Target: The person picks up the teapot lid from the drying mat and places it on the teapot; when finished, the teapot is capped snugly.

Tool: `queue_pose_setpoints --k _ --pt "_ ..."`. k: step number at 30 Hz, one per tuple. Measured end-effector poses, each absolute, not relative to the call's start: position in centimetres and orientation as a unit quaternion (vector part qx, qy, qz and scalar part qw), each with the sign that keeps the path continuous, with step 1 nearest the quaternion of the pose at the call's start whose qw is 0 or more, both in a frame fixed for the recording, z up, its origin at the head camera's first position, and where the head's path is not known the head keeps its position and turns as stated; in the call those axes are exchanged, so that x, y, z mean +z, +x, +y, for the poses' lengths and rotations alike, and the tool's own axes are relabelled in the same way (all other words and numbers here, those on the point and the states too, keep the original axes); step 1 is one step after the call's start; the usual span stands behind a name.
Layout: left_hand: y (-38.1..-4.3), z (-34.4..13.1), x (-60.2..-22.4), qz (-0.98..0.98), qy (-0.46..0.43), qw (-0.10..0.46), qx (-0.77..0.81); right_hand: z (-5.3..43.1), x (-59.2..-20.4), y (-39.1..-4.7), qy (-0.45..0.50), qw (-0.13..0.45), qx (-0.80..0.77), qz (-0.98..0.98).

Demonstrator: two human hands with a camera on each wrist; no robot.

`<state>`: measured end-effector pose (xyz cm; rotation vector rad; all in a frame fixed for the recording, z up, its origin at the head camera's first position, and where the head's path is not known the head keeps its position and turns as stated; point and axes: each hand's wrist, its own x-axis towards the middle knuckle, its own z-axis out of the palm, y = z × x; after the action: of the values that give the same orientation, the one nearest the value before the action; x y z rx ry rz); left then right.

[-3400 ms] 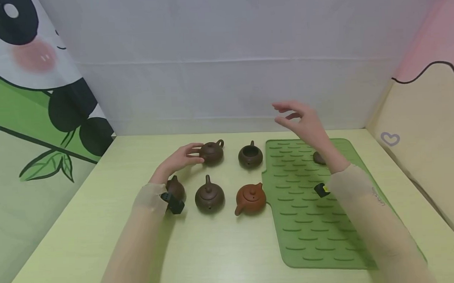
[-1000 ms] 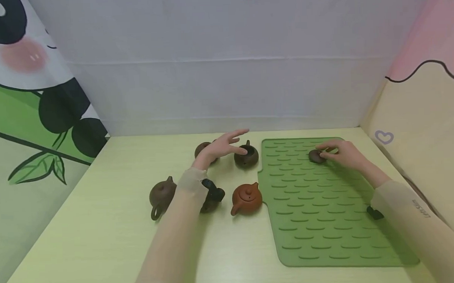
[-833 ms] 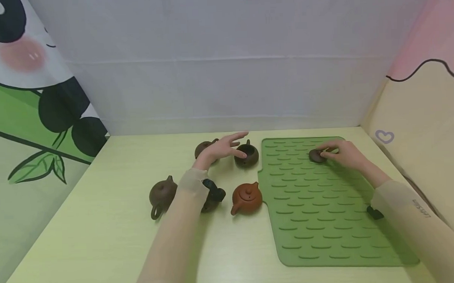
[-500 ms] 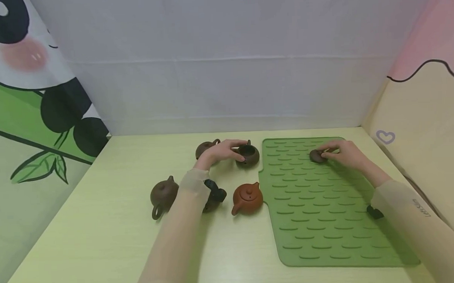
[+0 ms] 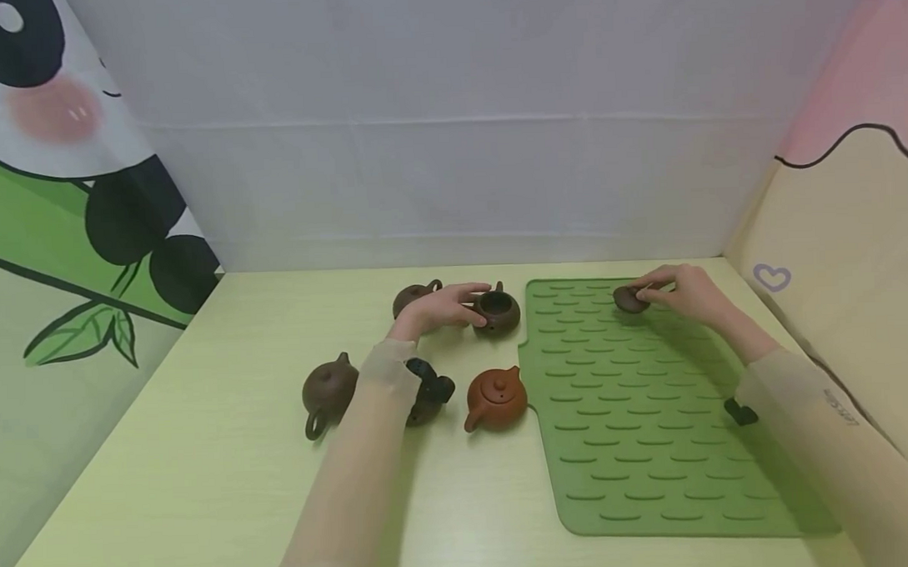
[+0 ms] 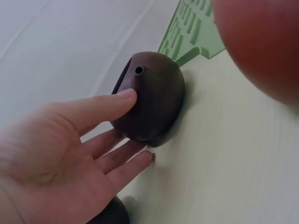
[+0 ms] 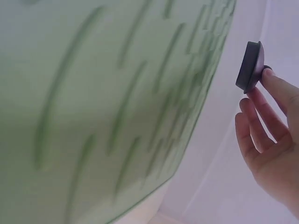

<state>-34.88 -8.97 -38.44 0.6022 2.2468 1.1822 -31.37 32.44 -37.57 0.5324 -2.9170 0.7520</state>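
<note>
My left hand grips the side of a dark brown teapot that stands lidless on the table. In the left wrist view, the thumb presses the teapot just below its spout, with the other fingers behind and under its side. My right hand pinches a dark round teapot lid over the far part of the green mat. The right wrist view shows the lid tilted on edge, held at its knob between thumb and fingers, clear of the mat.
Behind the left hand stands another dark teapot, partly covered. A brown teapot sits left of the forearm, and one more shows under the wrist camera. A reddish teapot stands beside the mat. A pale wall closes the back.
My left hand has gone from the back-left teapot to the lidless one and lowered onto its side. My right hand came down to the lid on the mat, pinched it and has just raised it.
</note>
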Motion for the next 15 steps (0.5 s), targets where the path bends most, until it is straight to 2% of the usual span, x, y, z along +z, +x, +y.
queue_pose_setpoints --k 15 --pt "-34.4 -9.6 -38.2 0.852 0.211 0.241 0.414 28.5 -33.5 -32.5 0.181 0.075 0.319 -0.927"
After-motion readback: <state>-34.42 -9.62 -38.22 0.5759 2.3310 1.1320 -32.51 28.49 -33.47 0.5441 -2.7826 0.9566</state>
